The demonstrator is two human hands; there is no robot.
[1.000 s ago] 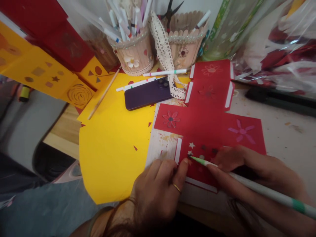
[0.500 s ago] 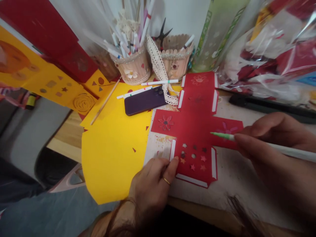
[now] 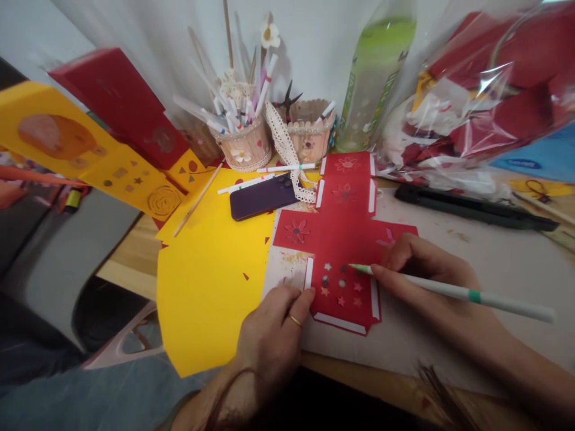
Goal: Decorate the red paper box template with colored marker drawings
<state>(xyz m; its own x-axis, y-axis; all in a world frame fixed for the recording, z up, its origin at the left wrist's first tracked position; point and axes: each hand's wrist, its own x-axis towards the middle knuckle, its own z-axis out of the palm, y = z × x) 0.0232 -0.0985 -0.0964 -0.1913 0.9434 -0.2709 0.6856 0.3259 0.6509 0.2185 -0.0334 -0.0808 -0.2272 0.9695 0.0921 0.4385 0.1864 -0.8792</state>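
The right hand (image 3: 422, 275) is closed around a green-tipped marker (image 3: 507, 303), gripping it like a pen between thumb and fingers near the tip. The left hand (image 3: 274, 323), with a ring (image 3: 295, 320) on one finger, has its fingers curled inward and its thumb end resting at the lower left edge of a red card (image 3: 348, 230) — whether it also pinches that edge, I cannot tell.

The marker lies over the lower part of the card, its tip pointing just past 9 o'clock and its blunt end just past 3, so its long axis runs nearly crosswise. The tip is at the small stars and dots (image 3: 341, 301); contact with the surface is not clear.

The cross-shaped card lies flat on a pale board (image 3: 431, 335), its long axis running from 12 to 6 o'clock. Its side panels reach toward 9 and 3, the latter partly hidden by the right hand. White strips (image 3: 340, 323) line several edges.

From the card's centre, a dark phone (image 3: 260, 197) lies toward 10 o'clock, yellow paper (image 3: 206, 299) toward 8, and a black cutter (image 3: 476, 208) between 2 and 3.
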